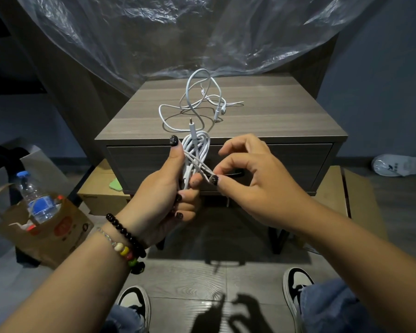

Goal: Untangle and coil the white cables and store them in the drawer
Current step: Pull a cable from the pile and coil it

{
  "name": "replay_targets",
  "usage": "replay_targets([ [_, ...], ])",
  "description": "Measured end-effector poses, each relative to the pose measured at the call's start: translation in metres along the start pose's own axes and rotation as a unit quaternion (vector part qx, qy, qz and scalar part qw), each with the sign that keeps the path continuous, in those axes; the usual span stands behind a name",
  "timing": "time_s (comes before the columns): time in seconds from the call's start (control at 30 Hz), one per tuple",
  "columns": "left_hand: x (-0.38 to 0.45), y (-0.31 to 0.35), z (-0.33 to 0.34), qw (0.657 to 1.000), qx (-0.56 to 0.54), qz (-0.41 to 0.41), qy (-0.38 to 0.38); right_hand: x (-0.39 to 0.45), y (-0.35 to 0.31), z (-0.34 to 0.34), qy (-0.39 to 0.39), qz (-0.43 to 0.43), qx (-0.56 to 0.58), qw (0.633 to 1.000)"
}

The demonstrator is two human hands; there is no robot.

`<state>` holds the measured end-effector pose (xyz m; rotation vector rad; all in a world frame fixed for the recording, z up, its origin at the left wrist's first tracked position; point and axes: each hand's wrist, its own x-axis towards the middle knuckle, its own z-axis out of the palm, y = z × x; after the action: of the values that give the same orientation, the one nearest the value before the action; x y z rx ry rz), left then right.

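Grey wood-grain nightstand [226, 121] has its drawer [274, 159] shut, with a loose white cable tangle [197, 102] on top: light, floppy, springy. In front of it, my left hand [168, 188] grips a coiled white cable bundle [197, 145] while my right hand [247, 169] pinches its tail; I'd grab near the stiff plugs.

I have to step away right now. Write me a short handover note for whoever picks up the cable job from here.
Left hand grips a coiled white cable, connector pointing up. Right hand pinches its loose tail, wrapping it across the coil. A second white cable lies tangled on the nightstand. The drawer is closed. Done: first cable nearly coiled. Left: finish the wrap, untangle and coil the second, open the drawer, store both.
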<state>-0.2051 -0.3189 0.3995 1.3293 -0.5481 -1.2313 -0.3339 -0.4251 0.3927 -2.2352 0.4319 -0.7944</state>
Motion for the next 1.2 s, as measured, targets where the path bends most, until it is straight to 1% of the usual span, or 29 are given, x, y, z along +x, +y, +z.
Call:
replay_targets([
  [0.07, 0.003, 0.0, 0.001, 0.999, -0.039, -0.008, 0.003, -0.002, -0.001, 0.0, -0.013, -0.004, -0.001, 1.0],
  [0.13, 0.005, 0.001, 0.002, 0.997, -0.078, -0.018, 0.006, -0.001, -0.002, 0.0, -0.023, 0.011, 0.024, 0.999],
  [0.2, 0.008, 0.002, 0.002, 0.994, -0.104, -0.021, 0.018, 0.002, -0.002, 0.002, -0.03, 0.058, 0.111, 0.992],
  [0.23, 0.01, 0.002, 0.002, 0.994, -0.107, -0.017, 0.025, 0.003, -0.002, 0.003, -0.028, 0.09, 0.166, 0.982],
  [0.3, 0.012, 0.002, 0.001, 0.995, -0.096, -0.009, 0.039, 0.004, -0.002, 0.005, -0.031, 0.145, 0.291, 0.945],
  [0.37, 0.015, 0.001, 0.002, 0.996, -0.081, -0.003, 0.048, 0.004, -0.004, 0.005, -0.035, 0.167, 0.381, 0.909],
  [0.43, 0.017, 0.001, 0.0, 0.995, -0.083, -0.001, 0.052, 0.005, -0.007, 0.004, -0.019, 0.197, 0.447, 0.872],
  [0.47, 0.018, 0.001, -0.001, 0.995, -0.09, -0.001, 0.052, 0.005, -0.007, 0.002, -0.005, 0.209, 0.464, 0.861],
  [0.5, 0.019, 0.002, -0.002, 0.994, -0.099, -0.003, 0.052, 0.005, -0.008, -0.001, 0.005, 0.212, 0.469, 0.858],
  [0.53, 0.02, 0.002, -0.004, 0.993, -0.11, -0.005, 0.05, 0.004, -0.009, -0.003, 0.008, 0.206, 0.456, 0.866],
  [0.63, 0.019, 0.005, -0.008, 0.987, -0.16, -0.002, 0.029, 0.003, -0.008, -0.009, -0.003, 0.196, 0.353, 0.915],
  [0.73, 0.018, 0.006, -0.009, 0.975, -0.217, 0.039, 0.007, 0.003, -0.007, -0.015, -0.013, 0.218, 0.316, 0.923],
  [0.87, 0.013, 0.006, -0.006, 0.963, -0.253, 0.075, -0.046, 0.004, -0.004, -0.019, -0.056, 0.206, 0.28, 0.936],
  [0.93, 0.01, 0.007, -0.007, 0.963, -0.24, 0.076, -0.094, 0.001, -0.001, -0.022, -0.082, 0.145, 0.196, 0.966],
  [1.0, 0.008, 0.008, -0.013, 0.958, -0.223, 0.069, -0.165, -0.001, 0.001, -0.026, -0.106, 0.081, 0.136, 0.982],
  [1.07, 0.008, 0.008, -0.02, 0.945, -0.209, 0.034, -0.251, -0.003, 0.006, -0.032, -0.13, 0.063, 0.137, 0.98],
  [1.13, 0.006, 0.008, -0.025, 0.929, -0.167, -0.008, -0.33, -0.003, 0.014, -0.038, -0.133, 0.053, 0.137, 0.98],
  [1.17, 0.003, 0.01, -0.02, 0.923, -0.142, -0.015, -0.357, -0.002, 0.018, -0.041, -0.128, 0.053, 0.138, 0.981],
  [1.2, 0.002, 0.01, -0.016, 0.928, -0.102, -0.016, -0.358, -0.002, 0.022, -0.043, -0.125, 0.056, 0.14, 0.981],
])
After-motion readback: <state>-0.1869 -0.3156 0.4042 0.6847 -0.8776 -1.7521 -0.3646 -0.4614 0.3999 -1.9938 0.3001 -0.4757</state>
